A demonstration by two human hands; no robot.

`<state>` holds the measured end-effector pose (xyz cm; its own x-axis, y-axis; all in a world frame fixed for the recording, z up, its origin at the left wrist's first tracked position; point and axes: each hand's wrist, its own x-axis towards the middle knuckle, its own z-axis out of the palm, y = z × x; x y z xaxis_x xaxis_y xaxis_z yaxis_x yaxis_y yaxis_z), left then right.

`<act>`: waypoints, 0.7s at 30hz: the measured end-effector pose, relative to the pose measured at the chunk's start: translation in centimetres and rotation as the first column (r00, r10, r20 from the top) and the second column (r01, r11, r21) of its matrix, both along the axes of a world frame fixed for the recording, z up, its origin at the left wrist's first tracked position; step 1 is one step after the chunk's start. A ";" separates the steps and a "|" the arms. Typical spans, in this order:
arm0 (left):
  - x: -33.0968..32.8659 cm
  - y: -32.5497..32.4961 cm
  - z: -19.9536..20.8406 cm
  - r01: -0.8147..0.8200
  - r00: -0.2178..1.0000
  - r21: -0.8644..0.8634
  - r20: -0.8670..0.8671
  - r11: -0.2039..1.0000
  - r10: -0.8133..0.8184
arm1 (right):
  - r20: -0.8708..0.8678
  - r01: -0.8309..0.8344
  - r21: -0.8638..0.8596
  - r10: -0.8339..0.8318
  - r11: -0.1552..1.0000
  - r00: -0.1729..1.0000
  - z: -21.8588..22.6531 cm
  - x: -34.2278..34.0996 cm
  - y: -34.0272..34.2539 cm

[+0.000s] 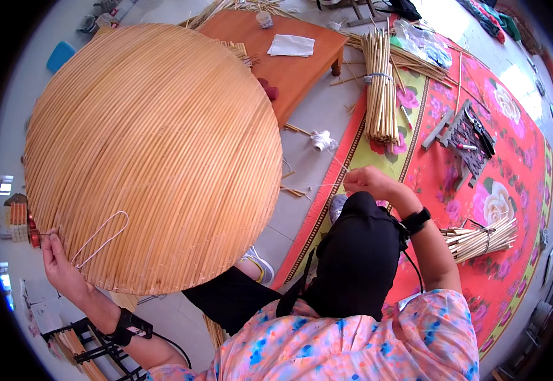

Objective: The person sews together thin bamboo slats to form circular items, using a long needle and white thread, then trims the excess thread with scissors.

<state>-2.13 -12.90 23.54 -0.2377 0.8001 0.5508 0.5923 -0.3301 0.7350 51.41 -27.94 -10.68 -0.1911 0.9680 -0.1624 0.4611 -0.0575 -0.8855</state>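
Observation:
A large round mat of straight yellow stalks fills the left side, its stalks lying side by side. At its lower left rim is my left hand, thumb and fingertips pinched together; a thin dark sliver shows at the tips, too small to name. Beside that hand, a looped white cord lies on the mat. My right hand is out to the right of the mat, fingers closed on a thin white thread that runs taut toward the mat's right edge. A white spool of thread sits on the floor between them.
An orange wooden table behind the mat carries a folded white cloth and a cup. On the red flowered rug lie tied stalk bundles and a dark low stool with tools on it.

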 end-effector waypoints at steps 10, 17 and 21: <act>-5.8 -1.4 1.6 -0.008 1.000 -0.014 -0.012 1.000 0.008 | 0.184 -0.070 -0.001 0.069 0.998 0.981 10.7 2.8 -0.4; -13.2 -1.7 2.8 -0.031 0.982 0.224 0.188 0.974 -0.012 | 0.204 0.030 0.027 -0.035 0.999 0.978 12.2 0.4 4.7; -17.1 -3.9 4.9 -0.100 0.938 0.276 0.346 0.956 -0.002 | 0.226 0.010 -0.037 -0.002 0.999 0.974 15.6 -0.9 7.2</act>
